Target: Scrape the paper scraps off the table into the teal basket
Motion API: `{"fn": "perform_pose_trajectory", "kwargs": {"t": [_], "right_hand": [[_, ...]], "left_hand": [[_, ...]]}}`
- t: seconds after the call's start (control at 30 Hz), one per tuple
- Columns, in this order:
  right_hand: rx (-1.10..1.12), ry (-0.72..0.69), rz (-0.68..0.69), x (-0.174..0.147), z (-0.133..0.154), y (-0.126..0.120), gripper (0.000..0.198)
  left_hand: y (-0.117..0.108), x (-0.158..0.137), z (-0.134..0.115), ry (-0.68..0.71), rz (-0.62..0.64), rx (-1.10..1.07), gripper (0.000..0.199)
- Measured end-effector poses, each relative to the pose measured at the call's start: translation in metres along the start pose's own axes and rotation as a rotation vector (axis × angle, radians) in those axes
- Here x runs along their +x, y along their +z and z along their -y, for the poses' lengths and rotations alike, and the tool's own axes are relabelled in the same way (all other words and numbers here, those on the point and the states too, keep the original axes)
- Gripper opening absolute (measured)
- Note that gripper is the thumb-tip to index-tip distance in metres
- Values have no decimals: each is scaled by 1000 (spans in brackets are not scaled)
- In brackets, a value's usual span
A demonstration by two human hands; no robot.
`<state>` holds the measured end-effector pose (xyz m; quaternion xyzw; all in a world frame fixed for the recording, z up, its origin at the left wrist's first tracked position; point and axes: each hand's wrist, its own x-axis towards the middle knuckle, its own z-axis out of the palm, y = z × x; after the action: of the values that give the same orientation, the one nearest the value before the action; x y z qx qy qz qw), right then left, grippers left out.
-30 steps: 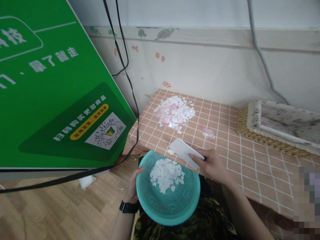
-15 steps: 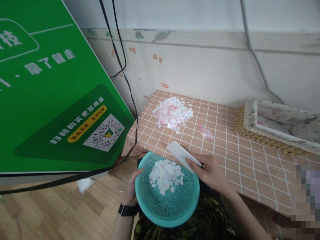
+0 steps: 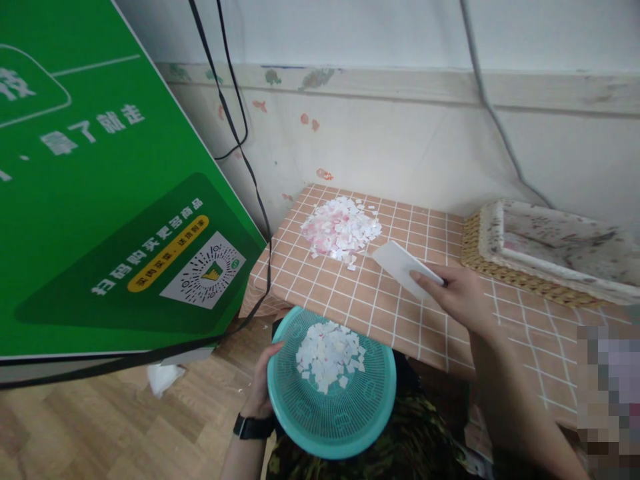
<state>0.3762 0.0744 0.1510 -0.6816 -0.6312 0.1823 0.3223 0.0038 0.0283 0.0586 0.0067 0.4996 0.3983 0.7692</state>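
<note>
My left hand (image 3: 261, 380) grips the left rim of a turquoise plastic colander (image 3: 345, 427), thumb over the edge. Small white paper pieces (image 3: 330, 353) lie heaped inside it. In my right hand (image 3: 453, 293) is a flat white rectangular piece (image 3: 403, 265), its far end low over the table; whether it touches the cloth I cannot tell. Just beyond its tip, to the left, spreads a pile of white and pinkish paper scraps (image 3: 343, 228) on the checked tablecloth (image 3: 350, 293). The colander sits at the table's front edge, above my lap.
A fabric-lined wicker basket (image 3: 473, 243) stands on the table at the right, by the wall. On the left leans a large green sign panel (image 3: 115, 220), with a black strap (image 3: 260, 200) hanging before it. A white crumpled bag (image 3: 164, 379) lies on the floor.
My right hand has moved away from the colander, up and right over the table, with the white piece. The pinkish scrap beside the pile no longer shows. My left hand keeps its hold.
</note>
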Motion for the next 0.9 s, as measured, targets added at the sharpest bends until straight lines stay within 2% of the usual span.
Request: {"fn": "perform_pose_trajectory", "kwargs": {"t": [0.07, 0.17, 0.37, 0.63, 0.77, 0.9], "right_hand": [[-74, -50, 28, 24, 4, -12, 33], [-83, -132, 139, 60, 8, -24, 27], [14, -170, 371, 109, -4, -30, 30], [139, -150, 558, 138, -24, -18, 35], [85, -193, 624, 147, -28, -20, 36], [-20, -242, 749, 151, -27, -30, 29]], "left_hand": [[0, 0, 0, -13, 7, -4, 16], [1, 0, 0, -9, 11, -12, 15], [1, -1, 0, -16, 11, -11, 14], [-1, -1, 1, -35, 14, -31, 13], [0, -2, 1, -15, -4, -22, 14], [-1, 0, 1, -10, -13, -3, 14]]}}
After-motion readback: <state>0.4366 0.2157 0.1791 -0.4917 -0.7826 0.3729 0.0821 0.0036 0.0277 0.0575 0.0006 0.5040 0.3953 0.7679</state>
